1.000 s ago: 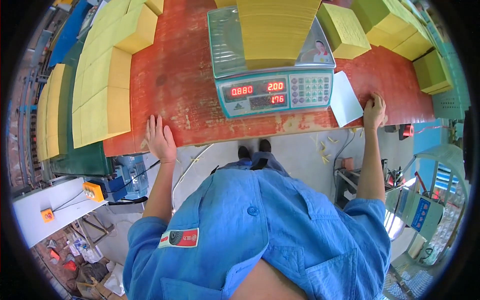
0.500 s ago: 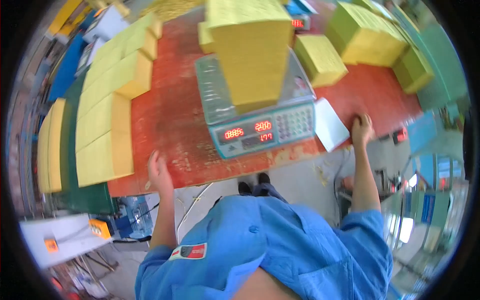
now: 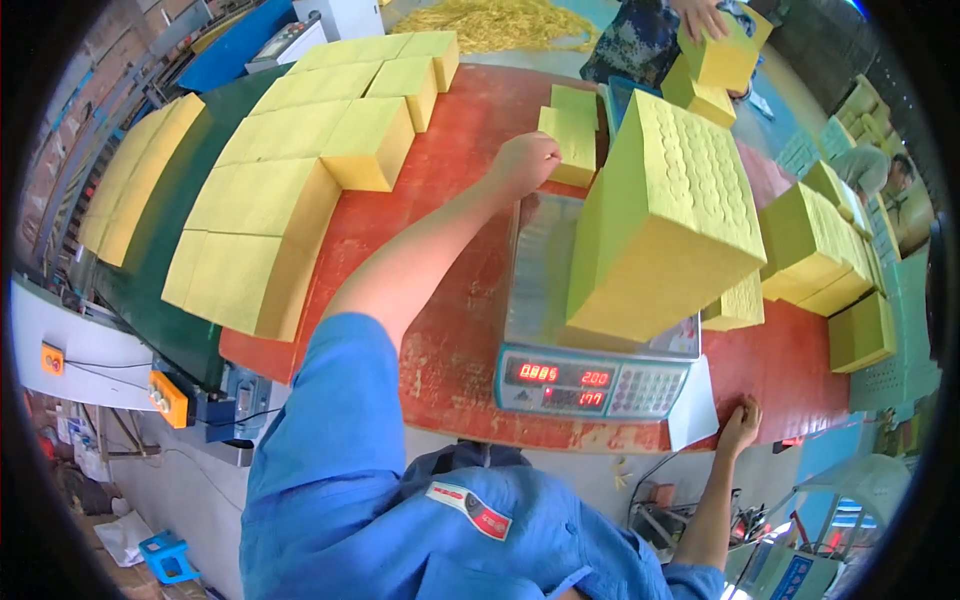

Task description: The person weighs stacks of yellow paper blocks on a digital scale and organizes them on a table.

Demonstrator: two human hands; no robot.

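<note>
My left hand (image 3: 528,165) reaches past the left side of a digital scale (image 3: 590,385), its fingers curled at the near end of small yellow paper stacks (image 3: 570,140). Whatever lies in those fingers is hidden. A tall block of yellow paper (image 3: 665,240) with a wavy-marked top stands on the scale's metal pan. My right hand (image 3: 740,425) rests at the table's near right edge with its fingers curled in, and nothing shows in it. Between that hand and the scale lies a white sheet (image 3: 690,405), partly beside the keypad.
Yellow paper blocks stand in rows (image 3: 265,190) on the left of the red table (image 3: 440,375), with more blocks (image 3: 815,245) at the right. Across the table, a co-worker's hand (image 3: 700,15) touches another yellow block (image 3: 722,55). Yellow scraps (image 3: 490,22) lie on the floor beyond.
My left hand has left the table's near left edge and reached forward to the small stacks behind the scale. The view has shifted; my right hand stays at the table edge.
</note>
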